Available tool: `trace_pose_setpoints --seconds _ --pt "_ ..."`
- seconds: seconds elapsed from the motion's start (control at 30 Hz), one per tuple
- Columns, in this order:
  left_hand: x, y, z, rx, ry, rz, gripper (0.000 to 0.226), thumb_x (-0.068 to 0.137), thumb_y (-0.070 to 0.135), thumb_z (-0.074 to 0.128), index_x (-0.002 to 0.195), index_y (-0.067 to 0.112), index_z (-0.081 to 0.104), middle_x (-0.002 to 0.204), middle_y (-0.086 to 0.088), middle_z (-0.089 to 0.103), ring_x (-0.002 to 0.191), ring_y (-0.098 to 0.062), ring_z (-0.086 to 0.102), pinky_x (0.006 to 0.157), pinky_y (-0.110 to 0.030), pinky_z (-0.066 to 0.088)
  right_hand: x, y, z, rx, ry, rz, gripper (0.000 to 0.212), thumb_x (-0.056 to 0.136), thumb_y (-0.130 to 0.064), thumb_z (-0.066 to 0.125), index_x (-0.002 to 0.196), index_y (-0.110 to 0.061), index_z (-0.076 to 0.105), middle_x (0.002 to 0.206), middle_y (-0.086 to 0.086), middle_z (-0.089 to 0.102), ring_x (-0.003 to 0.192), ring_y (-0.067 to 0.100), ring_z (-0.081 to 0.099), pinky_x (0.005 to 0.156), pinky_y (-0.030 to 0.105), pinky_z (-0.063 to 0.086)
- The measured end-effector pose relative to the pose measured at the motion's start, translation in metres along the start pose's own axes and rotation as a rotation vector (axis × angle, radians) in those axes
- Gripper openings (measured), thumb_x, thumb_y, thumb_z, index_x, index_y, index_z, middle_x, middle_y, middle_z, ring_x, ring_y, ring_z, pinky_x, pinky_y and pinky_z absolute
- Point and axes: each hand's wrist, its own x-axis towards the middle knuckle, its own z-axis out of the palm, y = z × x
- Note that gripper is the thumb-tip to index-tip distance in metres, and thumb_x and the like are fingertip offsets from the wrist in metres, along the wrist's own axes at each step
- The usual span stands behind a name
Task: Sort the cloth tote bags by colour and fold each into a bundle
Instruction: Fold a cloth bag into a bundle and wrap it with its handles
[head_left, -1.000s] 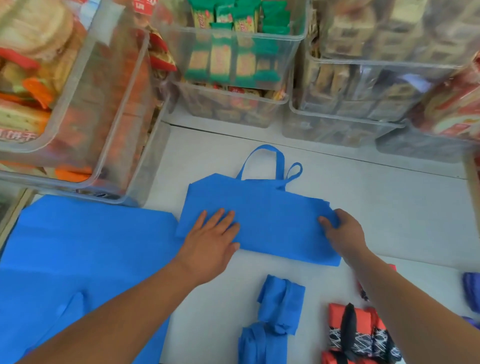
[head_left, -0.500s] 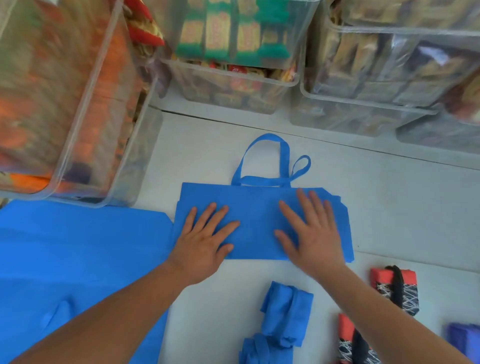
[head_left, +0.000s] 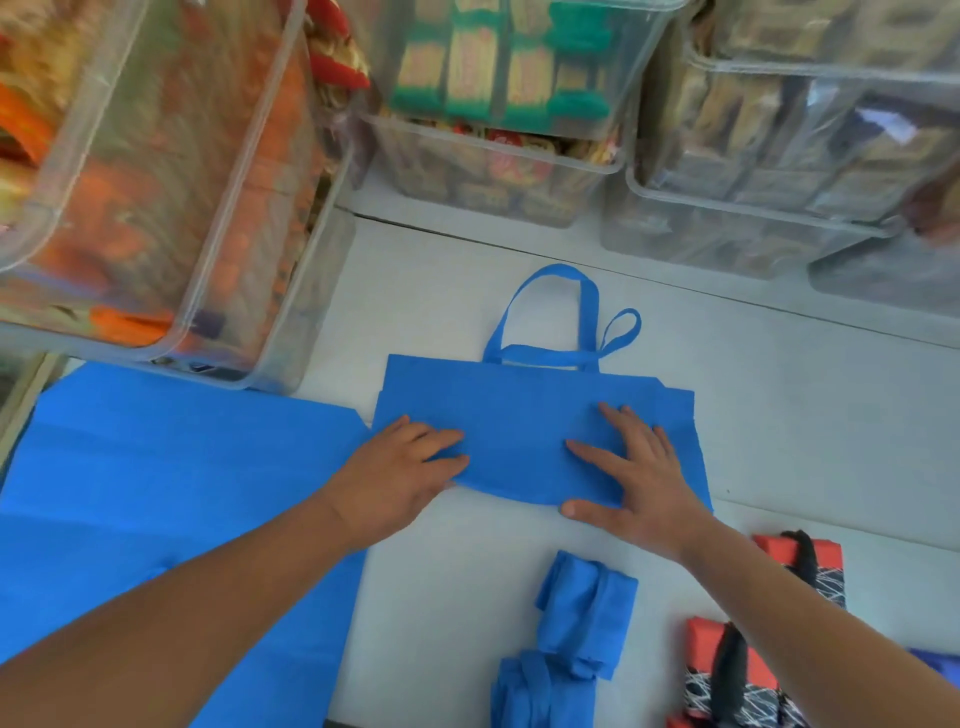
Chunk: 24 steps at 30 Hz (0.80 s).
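We press the folded blue tote bag (head_left: 524, 415) onto the surface (head_left: 805, 415);
its long axis runs left-right, left hand (head_left: 400, 467) and right hand (head_left: 644, 483) at either end; fingers (head_left: 592, 453) flat, gripping nothing.

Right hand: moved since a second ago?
Yes. The right hand left the right edge of the blue tote bag and shifted inward, toward the handles; it now lies flat on the cloth below them.
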Motion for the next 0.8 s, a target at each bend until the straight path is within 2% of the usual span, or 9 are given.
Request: trace_pose_setpoints --seconds 0.07,0.13,0.23,0.3,0.47,0.53,0.6,0.7,0.8 --pt "0.006 0.003 -0.018 -0.136 -0.110 -0.157 0.044 0.099 0.046 0.039 0.117 0.024 0.072 0.139 -0.002 0.061 0.115 -0.027 0.063 0.096 -0.038 0.054 -0.016 0.010 -0.016 -0.039 0.052 -0.047 0.072 0.076 -0.086 0.055 0.131 -0.040 0.066 0.153 -0.005 0.047 0.138 0.021 0.046 0.113 0.048 0.039" --pt "0.012 0.005 -0.038 -0.246 -0.267 -0.283 0.052 0.099 0.056 0.028 0.113 0.024 0.067 0.129 0.004 0.064 0.117 -0.019 0.059 0.100 -0.035 0.051 -0.035 0.021 -0.036 0.014 0.046 0.056 0.055 0.080 -0.074 0.061 0.122 -0.041 0.070 0.136 -0.019 0.060 0.126 0.007 0.057 0.104 0.037 0.049" --pt "0.025 0.006 -0.064 -0.278 -0.424 -0.349 0.030 0.105 0.047 0.037 0.095 0.023 0.053 0.080 0.007 0.057 0.078 -0.015 0.054 0.079 -0.041 0.050 -0.049 0.031 -0.063 0.320 -0.029 0.279 0.012 0.083 -0.044 0.079 0.094 -0.042 0.078 0.088 -0.020 0.072 0.076 0.000 0.061 0.074 0.031 0.052" --pt "0.035 0.005 -0.070 -0.254 -0.420 -0.395 0.025 0.105 0.046 0.042 0.094 0.026 0.052 0.070 0.008 0.052 0.073 -0.017 0.052 0.071 -0.036 0.046 -0.048 0.034 -0.074 0.511 0.007 0.400 0.011 0.079 -0.037 0.084 0.083 -0.029 0.078 0.068 -0.005 0.064 0.059 0.008 0.050 0.061 0.032 0.040" --pt "0.052 0.008 -0.053 0.180 -0.219 -0.457 0.031 0.096 0.053 0.056 0.104 0.023 0.061 0.090 0.000 0.064 0.086 -0.026 0.062 0.064 -0.034 0.042 -0.025 0.036 -0.062 0.652 0.263 0.641 0.034 0.082 -0.038 0.083 0.081 -0.009 0.065 0.065 0.004 0.053 0.061 0.019 0.046 0.055 0.031 0.035" --pt "0.053 0.009 -0.038 0.364 -0.120 -0.330 0.033 0.081 0.040 0.079 0.099 0.015 0.066 0.091 -0.006 0.064 0.081 -0.030 0.061 0.065 -0.039 0.047 -0.011 0.035 -0.052 0.613 0.285 0.701 0.039 0.083 -0.039 0.081 0.083 -0.006 0.062 0.068 0.006 0.055 0.062 0.023 0.049 0.056 0.033 0.039" --pt "0.049 0.010 -0.023 0.378 -0.038 -0.199 0.034 0.071 0.020 0.085 0.100 0.014 0.069 0.102 -0.008 0.067 0.088 -0.032 0.064 0.080 -0.047 0.050 0.001 0.034 -0.043 0.516 0.295 0.744 0.041 0.082 -0.042 0.080 0.085 -0.008 0.059 0.076 0.006 0.058 0.069 0.025 0.055 0.059 0.035 0.042" --pt "0.029 0.011 0.001 0.271 -0.048 -0.070 0.028 0.091 0.023 0.062 0.115 0.012 0.071 0.127 -0.010 0.067 0.116 -0.032 0.063 0.110 -0.050 0.035 0.007 0.036 -0.031 0.336 0.314 0.774 0.047 0.081 -0.050 0.079 0.105 -0.015 0.058 0.103 0.006 0.052 0.098 0.030 0.055 0.076 0.037 0.045" --pt "0.004 0.012 0.013 0.209 -0.219 -0.179 0.055 0.106 0.043 0.030 0.152 0.016 0.044 0.161 -0.003 0.038 0.149 -0.027 0.033 0.120 -0.050 0.020 0.005 0.029 -0.023 0.307 0.369 0.831 0.066 0.081 -0.056 0.076 0.126 -0.014 0.051 0.119 0.010 0.049 0.116 0.035 0.047 0.091 0.044 0.043"
